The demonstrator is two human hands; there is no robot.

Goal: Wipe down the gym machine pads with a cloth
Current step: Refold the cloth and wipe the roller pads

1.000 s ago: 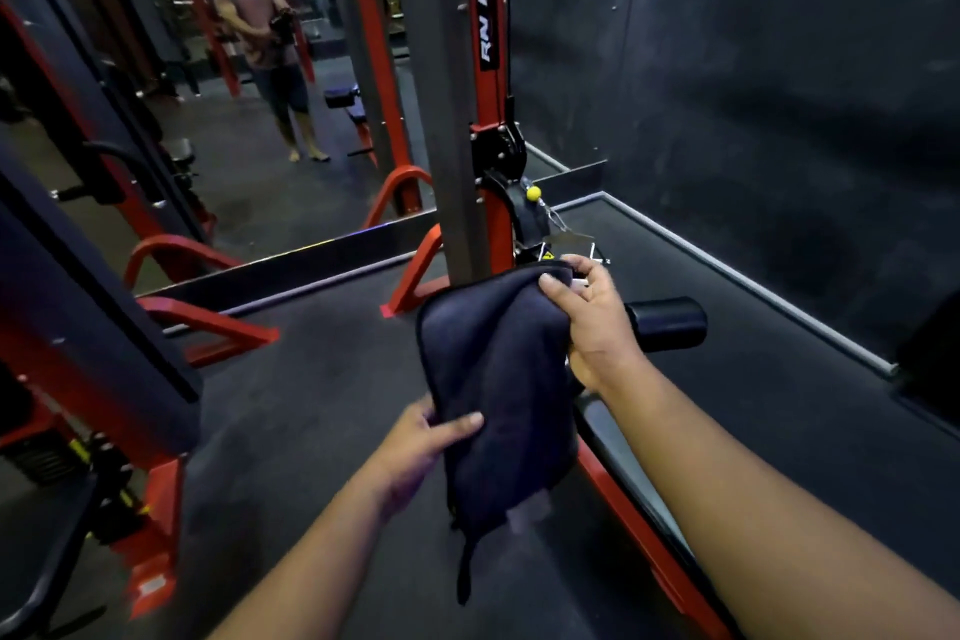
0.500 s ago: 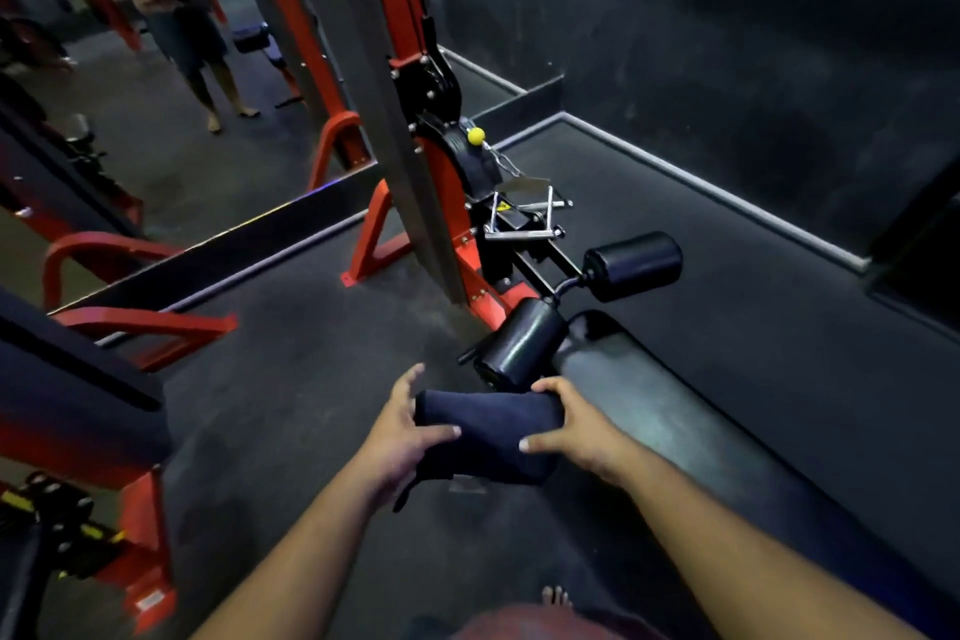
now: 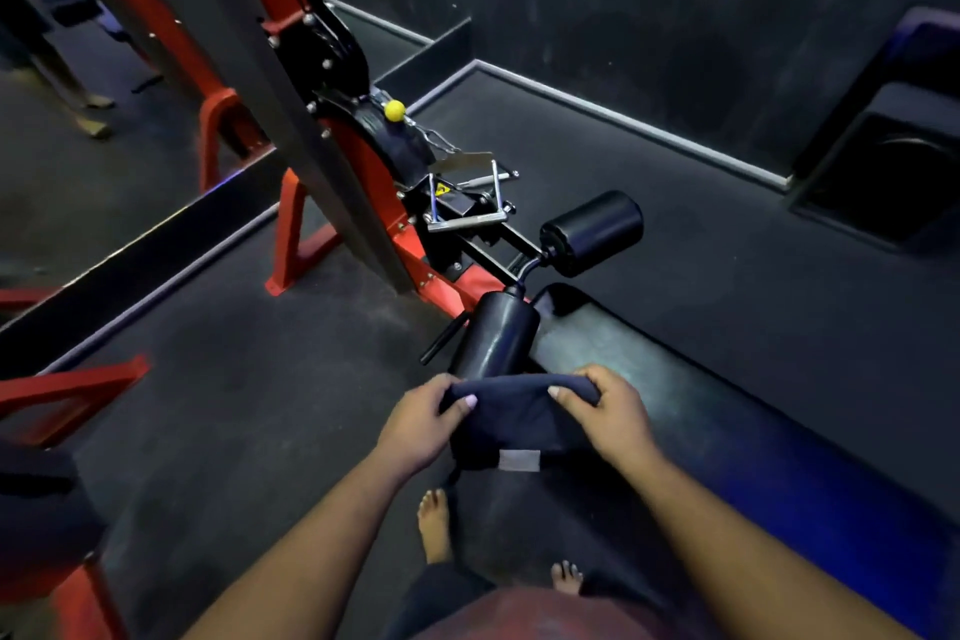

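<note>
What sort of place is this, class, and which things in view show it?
Most likely a gym: a red machine frame with a cable handle, black roller pads, a long bench pad and rubber flooring.

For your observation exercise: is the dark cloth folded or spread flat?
Folded. The cloth is a thick bunched bundle, gripped at each end by the left hand and right hand.
</note>
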